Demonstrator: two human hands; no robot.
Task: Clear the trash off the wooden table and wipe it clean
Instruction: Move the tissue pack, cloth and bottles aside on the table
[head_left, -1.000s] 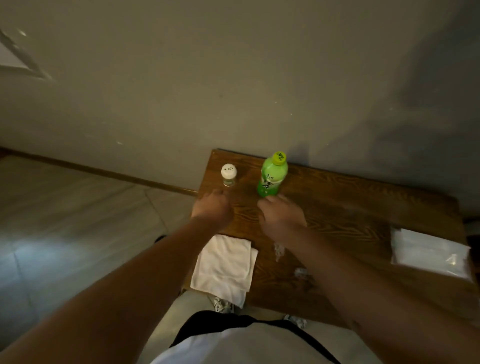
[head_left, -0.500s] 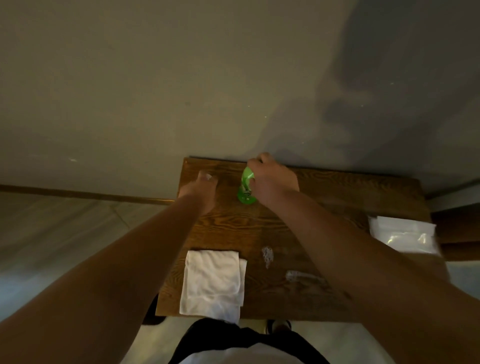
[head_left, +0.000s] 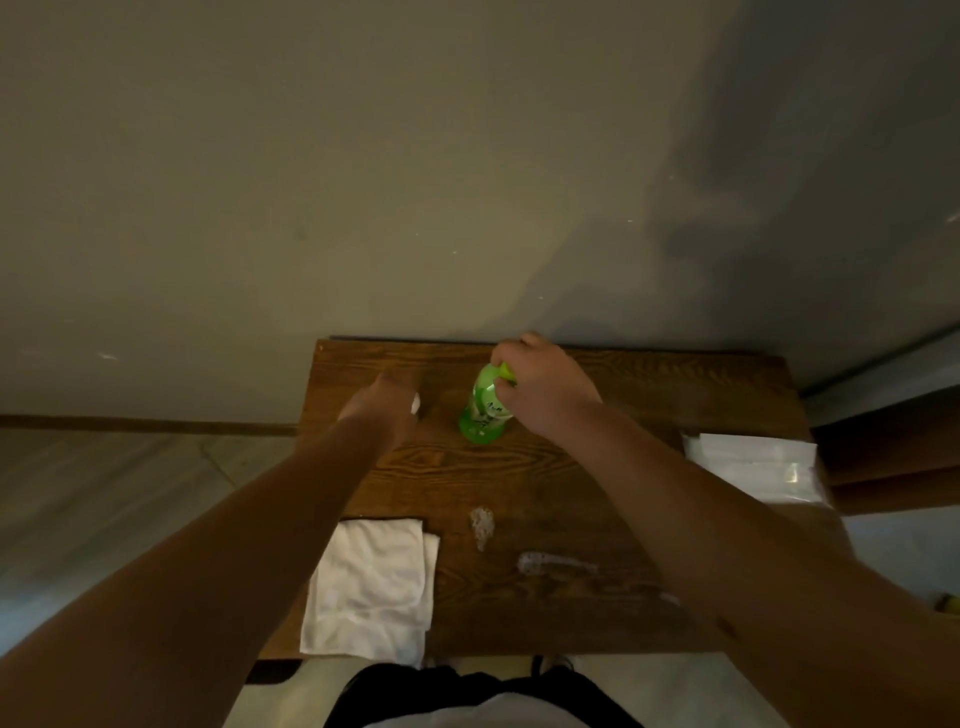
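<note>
A green plastic bottle (head_left: 480, 413) stands near the back of the wooden table (head_left: 649, 395). My right hand (head_left: 545, 392) is wrapped around its upper part and cap. My left hand (head_left: 382, 410) is closed over a small white-capped shaker (head_left: 415, 404), of which only a sliver shows. A folded white cloth (head_left: 371, 587) lies at the table's front left corner. Two whitish smears or crumpled scraps (head_left: 482, 525) (head_left: 550, 562) lie on the wood in front of me.
A clear plastic packet of white tissues (head_left: 753, 465) rests at the table's right edge. The table stands against a grey wall (head_left: 415, 182). Pale floor (head_left: 104, 483) lies to the left, and a dark wooden piece of furniture (head_left: 893, 447) stands at the right.
Both hands moved forward from the table's middle. My right hand closed on the green bottle and my left hand covered the shaker. The view shifted to face the table squarely.
</note>
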